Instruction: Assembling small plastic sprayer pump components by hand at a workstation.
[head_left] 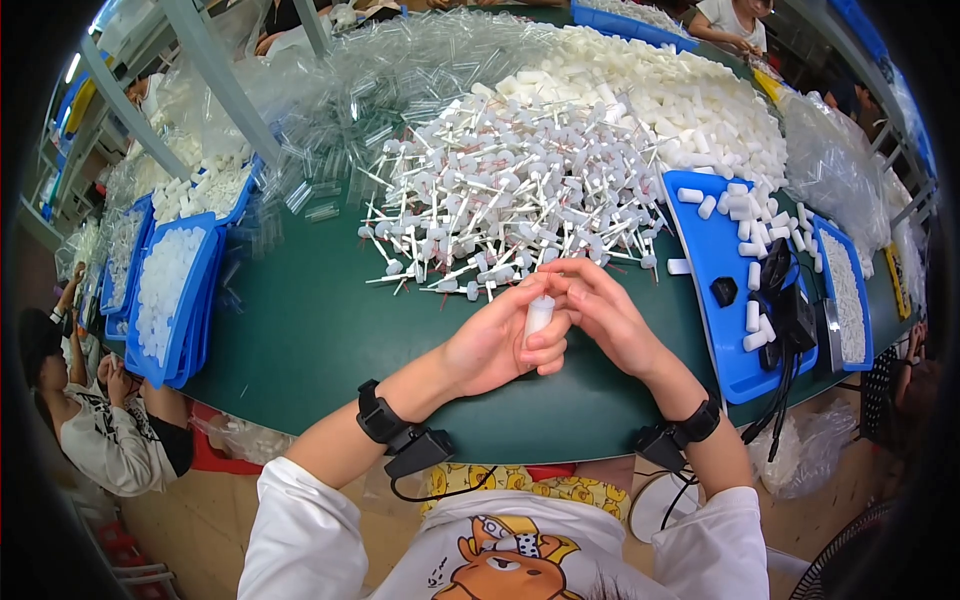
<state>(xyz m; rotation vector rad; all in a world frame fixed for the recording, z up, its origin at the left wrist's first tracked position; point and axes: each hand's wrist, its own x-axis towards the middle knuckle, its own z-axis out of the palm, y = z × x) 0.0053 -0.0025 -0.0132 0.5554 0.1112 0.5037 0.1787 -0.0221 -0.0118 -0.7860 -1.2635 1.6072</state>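
In front of me, above the near part of the green table (330, 340), my left hand (485, 345) is closed round a small white cylindrical bottle (539, 318) with a frosted top, held upright. My right hand (615, 320) reaches in from the other side, its fingers bent and drawn together by the bottle's top. What those fingertips pinch, if anything, is too small to make out. Just beyond both hands lies a heap of white stick-like parts (520, 190) with frosted caps and thin red tips.
White cylinders (690, 110) are heaped at the far right, clear tubes (400, 85) at the far left. On the right, a blue tray (745, 385) holds cylinders and black cabled devices (792, 315). Stacked blue trays (195, 335) stand left. Grey posts (225, 85) rise there; other people sit around.
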